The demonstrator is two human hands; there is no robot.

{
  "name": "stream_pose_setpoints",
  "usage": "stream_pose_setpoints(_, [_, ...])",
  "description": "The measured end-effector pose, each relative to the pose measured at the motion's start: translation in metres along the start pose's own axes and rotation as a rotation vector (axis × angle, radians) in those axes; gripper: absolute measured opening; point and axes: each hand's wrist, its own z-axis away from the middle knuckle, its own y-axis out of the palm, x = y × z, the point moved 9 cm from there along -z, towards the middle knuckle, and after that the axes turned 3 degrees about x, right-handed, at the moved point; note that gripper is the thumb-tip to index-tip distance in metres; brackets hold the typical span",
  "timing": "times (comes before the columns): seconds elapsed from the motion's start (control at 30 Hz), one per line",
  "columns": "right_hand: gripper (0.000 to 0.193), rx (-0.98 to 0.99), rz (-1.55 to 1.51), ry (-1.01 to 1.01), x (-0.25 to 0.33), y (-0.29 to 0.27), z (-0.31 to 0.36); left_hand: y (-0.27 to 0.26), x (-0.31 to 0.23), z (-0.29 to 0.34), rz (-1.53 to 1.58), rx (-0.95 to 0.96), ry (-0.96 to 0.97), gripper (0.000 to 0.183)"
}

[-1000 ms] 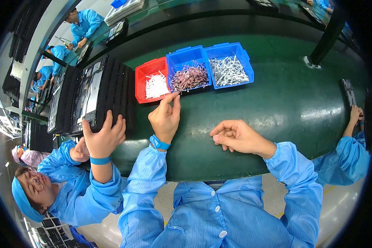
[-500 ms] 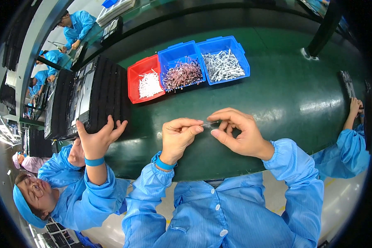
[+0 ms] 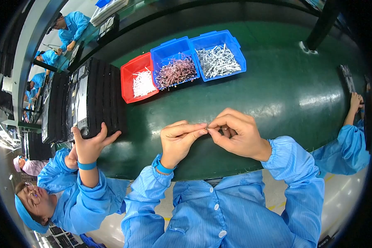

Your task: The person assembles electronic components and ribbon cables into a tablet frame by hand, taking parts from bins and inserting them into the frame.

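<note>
The left hand (image 3: 178,138) has its thumb and forefinger closed in a fine pinch, and the right hand (image 3: 237,134) mirrors it, the two sets of fingertips almost meeting over the worktop (image 3: 273,91). Between them is a slender component (image 3: 207,128), gripped from both sides; it is mostly hidden by the fingers, so its exact kind, and whether it is one piece or two, cannot be told.

The step in hand looks like close two-handed work on that component, at the joint between the pinches. The next move, as I judge it, calls for a light, steady grip and good alignment, since so small a thing could easily slip or bend.

Beyond the hands, three bins stand side by side: a red bin (image 3: 126,84) with short white sticks (image 3: 144,82), a middle blue bin (image 3: 169,47) with tangled pinkish-brown wire leads (image 3: 176,71), and a right-hand blue bin (image 3: 213,39) with silver-grey strips (image 3: 218,60).

To the left, a co-worker's hand (image 3: 91,149) spreads against a stack of black-framed panels (image 3: 99,95). At the far right, another person's hand (image 3: 354,103) is at a dark, narrow-looking panel (image 3: 346,78).
</note>
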Motion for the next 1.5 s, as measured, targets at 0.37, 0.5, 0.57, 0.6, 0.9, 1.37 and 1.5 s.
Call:
stream_pose_setpoints(0.37, [0.01,0.013,0.033,-0.036,0.002,0.002,0.0,0.006,-0.008,-0.001,0.001,-0.004,0.079,0.018])
stream_pose_setpoints(0.5, [0.009,0.014,0.026,-0.037,0.001,0.002,0.001,0.005,-0.007,0.0,-0.001,-0.003,0.059,0.017])
stream_pose_setpoints(0.57, [0.01,0.014,0.024,-0.038,0.001,0.003,0.001,0.006,-0.003,0.001,0.012,0.036,0.069,0.023])
stream_pose_setpoints(0.6, [0.01,0.01,0.026,-0.04,0.003,0.002,0.001,0.007,-0.003,0.001,0.013,0.038,0.07,0.023])
stream_pose_setpoints(0.9, [0.013,-0.044,-0.014,-0.024,-0.001,0.0,0.004,0.016,0.027,0.011,0.506,0.05,-0.213,0.019])
stream_pose_setpoints(1.37, [0.012,-0.068,-0.001,-0.025,0.0,-0.003,0.003,0.017,0.019,0.013,0.405,-0.003,-0.208,0.018])
stream_pose_setpoints(1.5, [0.012,-0.063,0.003,-0.024,0.002,-0.003,0.003,0.017,0.017,0.013,0.391,-0.008,-0.191,0.019])
